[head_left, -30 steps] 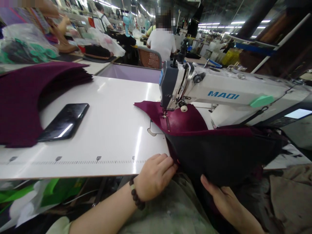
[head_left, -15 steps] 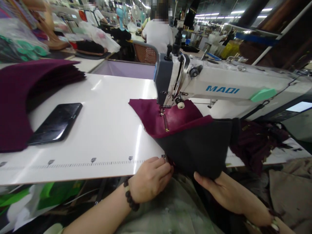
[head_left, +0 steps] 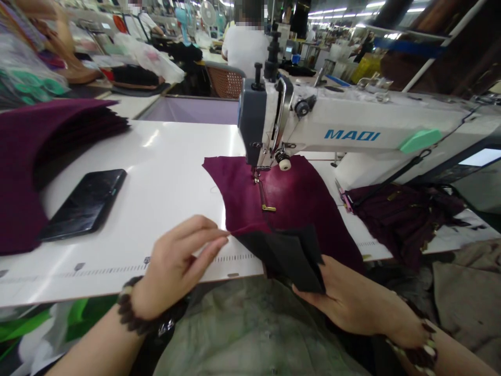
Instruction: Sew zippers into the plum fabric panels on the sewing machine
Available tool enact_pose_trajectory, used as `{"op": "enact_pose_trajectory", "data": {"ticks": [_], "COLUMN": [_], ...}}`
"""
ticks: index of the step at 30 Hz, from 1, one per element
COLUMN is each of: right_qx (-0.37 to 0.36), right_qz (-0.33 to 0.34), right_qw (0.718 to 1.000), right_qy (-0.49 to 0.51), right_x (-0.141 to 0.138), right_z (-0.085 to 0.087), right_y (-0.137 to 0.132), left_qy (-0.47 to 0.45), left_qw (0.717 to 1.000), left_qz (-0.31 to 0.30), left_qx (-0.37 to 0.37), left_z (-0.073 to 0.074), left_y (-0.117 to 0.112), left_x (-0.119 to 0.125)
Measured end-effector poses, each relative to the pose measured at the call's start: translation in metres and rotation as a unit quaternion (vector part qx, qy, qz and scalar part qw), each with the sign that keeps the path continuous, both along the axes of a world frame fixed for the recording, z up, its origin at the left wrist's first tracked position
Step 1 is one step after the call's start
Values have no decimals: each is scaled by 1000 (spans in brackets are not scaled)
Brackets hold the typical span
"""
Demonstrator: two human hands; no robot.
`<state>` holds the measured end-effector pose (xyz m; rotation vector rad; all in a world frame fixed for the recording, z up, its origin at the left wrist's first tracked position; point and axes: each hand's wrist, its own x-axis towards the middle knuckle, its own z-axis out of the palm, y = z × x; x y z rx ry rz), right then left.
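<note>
A maroon fabric panel [head_left: 309, 198] lies on the white table beneath the presser foot of the sewing machine [head_left: 352, 130]. Its near edge is folded up, so the dark grey underside [head_left: 277, 256] shows. With fingertips and thumb pinched together, my left hand [head_left: 180, 261] grips the panel's left edge. My right hand [head_left: 344, 297] is closed on the folded grey part close to the table's front edge, thumb below and fingers partly hidden behind the cloth. A small brass guide [head_left: 268, 208] rests over the maroon side, just in front of the needle.
A black phone [head_left: 84, 203] lies at the left beside a curved stack of maroon panels [head_left: 19, 156]. Right of the machine sit a bunched maroon piece [head_left: 403, 219] and pink-handled snips [head_left: 345, 199]. A ruler strip [head_left: 113, 269] runs along the table's front. Another person [head_left: 246, 49] sits beyond.
My left hand has moved up and left from the table's front edge to the panel's left edge. The panel's right side now lies flat, with a smaller grey fold in my right hand.
</note>
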<state>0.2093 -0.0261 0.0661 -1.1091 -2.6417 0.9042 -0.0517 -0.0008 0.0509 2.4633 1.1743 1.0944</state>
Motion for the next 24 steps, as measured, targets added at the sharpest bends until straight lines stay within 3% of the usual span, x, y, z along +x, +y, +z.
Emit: {"op": "enact_pose_trajectory", "data": {"ticks": [2,4,6,9,13,16,21,24], "right_qx": [11,20,15,-8,-17,6,167,253], "right_qz": [32,47,51,60,55,23,-113,-112], "right_qw": [999,997,995,993,996,999,979,960], "right_qy": [-33,-63,-85,-97,-70,-35,-19,-50], "right_x": [-4,-8,-11,-12,-6,-3,-15,-22], "right_z": [-2,-4,-5,-3,3,-1,-35,-56], "right_y": [-3,-7,-10,-12,-7,7,50,68], "left_qy": [0,42,106,196,219,215,218,231], "left_qw": [1000,996,981,958,963,968,968,965], "left_qz": [19,-35,-106,-142,-96,-75,-68,-59], "left_qx": [-25,-73,-122,-153,-126,-104,-104,-109], "left_z": [18,30,32,16,-22,-41,-41,-39], "left_y": [20,40,55,60,49,40,38,39], "left_x": [-8,-7,1,18,31,35,39,41]}}
